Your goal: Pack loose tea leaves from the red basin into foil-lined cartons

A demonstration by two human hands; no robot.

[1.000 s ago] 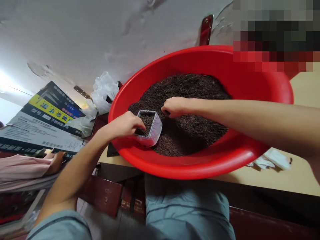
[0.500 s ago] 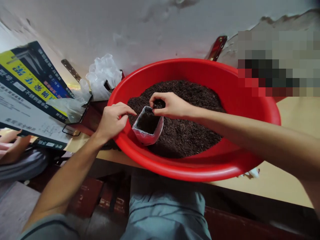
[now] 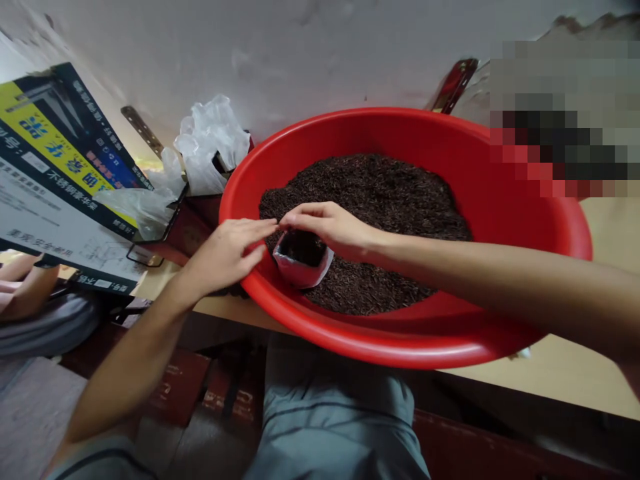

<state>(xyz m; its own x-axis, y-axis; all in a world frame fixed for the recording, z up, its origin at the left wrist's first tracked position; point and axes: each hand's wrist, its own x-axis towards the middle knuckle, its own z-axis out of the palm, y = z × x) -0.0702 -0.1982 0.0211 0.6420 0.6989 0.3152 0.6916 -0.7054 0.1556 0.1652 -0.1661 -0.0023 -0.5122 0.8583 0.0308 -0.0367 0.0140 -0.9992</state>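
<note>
A small clear plastic bag (image 3: 303, 272) stands open at the top on the dark, grainy material (image 3: 385, 193) in a red basin (image 3: 400, 350). Dark stuff shows inside the bag's mouth. My right hand (image 3: 333, 230) lies across the bag's far side, fingers curled at its rim; its grip is partly hidden. My left hand (image 3: 223, 253) reaches over the basin's left rim, with fingers stretched out and thumb apart. Its fingertips almost meet those of my right hand at the bag's far left corner.
White plastic bags (image 3: 213, 143) stick out of a dark red box (image 3: 193, 217) left of the basin. A printed carton (image 3: 65, 180) leans farther left. Another person's hand (image 3: 30, 287) shows at the left edge. The basin stands on a light wooden table (image 3: 590, 373).
My right hand has moved left along the bag's rim, covering its far edge. My left hand's fingers have straightened toward it. The view has shifted slightly.
</note>
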